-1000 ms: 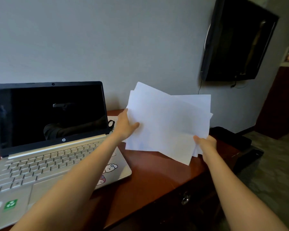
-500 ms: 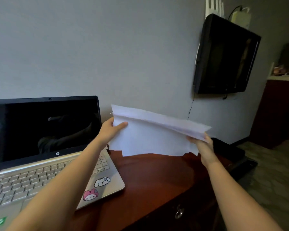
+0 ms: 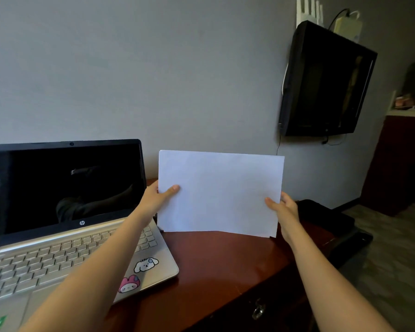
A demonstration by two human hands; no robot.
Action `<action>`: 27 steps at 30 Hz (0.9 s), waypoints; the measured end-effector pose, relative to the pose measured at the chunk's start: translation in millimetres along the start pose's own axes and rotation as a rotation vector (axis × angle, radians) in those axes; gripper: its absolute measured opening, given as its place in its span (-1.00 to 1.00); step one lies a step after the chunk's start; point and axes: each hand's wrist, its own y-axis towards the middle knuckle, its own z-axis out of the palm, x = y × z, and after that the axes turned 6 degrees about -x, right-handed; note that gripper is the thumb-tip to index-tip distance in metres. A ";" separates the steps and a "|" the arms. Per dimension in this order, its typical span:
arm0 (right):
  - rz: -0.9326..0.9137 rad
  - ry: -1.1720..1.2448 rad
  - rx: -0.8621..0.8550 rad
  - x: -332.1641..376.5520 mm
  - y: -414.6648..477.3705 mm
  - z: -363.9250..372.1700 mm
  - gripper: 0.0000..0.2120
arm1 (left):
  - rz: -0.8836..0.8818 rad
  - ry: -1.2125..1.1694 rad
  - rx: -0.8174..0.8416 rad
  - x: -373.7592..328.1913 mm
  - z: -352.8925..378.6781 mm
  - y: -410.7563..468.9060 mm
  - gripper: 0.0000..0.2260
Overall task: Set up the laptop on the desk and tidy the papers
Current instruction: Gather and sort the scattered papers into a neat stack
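Note:
A stack of white papers stands upright on its long edge on the dark red wooden desk, its sheets squared together. My left hand grips the stack's left edge, thumb on the front. My right hand grips the right edge, thumb on the front too. The silver laptop sits open on the left of the desk, screen dark, with cartoon stickers near its front right corner. My left forearm reaches over its keyboard.
A black flat object lies at the desk's right end behind my right hand. A dark TV hangs on the grey wall above it. A drawer pull shows on the desk front. A dark cabinet stands far right.
The loose, fanned sheets have been gathered, tipped flat and then stood upright on the desk as one even stack. Both hands kept their hold on the side edges.

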 end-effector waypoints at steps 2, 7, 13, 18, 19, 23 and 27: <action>-0.017 -0.028 0.008 -0.5 0.6 6.6 -0.77 | 0.003 -0.018 -0.014 1.4 4.1 -1.2 -0.71; -0.011 0.062 -0.022 5.7 2.1 12.4 -0.81 | 0.005 -0.082 -0.049 -4.8 5.5 6.3 -0.69; 0.021 0.011 0.032 -2.2 -2.5 19.8 -0.83 | -0.038 -0.034 -0.018 5.9 11.0 5.4 -0.55; 0.029 0.021 0.003 -8.9 -3.7 22.1 -0.83 | 0.004 0.095 -0.057 -0.5 16.0 1.3 -0.73; 0.028 0.009 -0.002 -10.2 -2.9 22.7 -0.80 | -0.003 0.092 -0.086 -2.0 15.4 1.3 -0.73; -0.020 -0.183 0.018 -11.3 -1.5 27.9 -0.81 | -0.013 0.096 -0.137 -4.3 8.4 1.2 -0.70; -0.031 -0.193 -0.030 -4.9 0.7 31.7 -0.86 | 0.023 0.172 -0.270 -15.9 -2.9 1.7 -0.62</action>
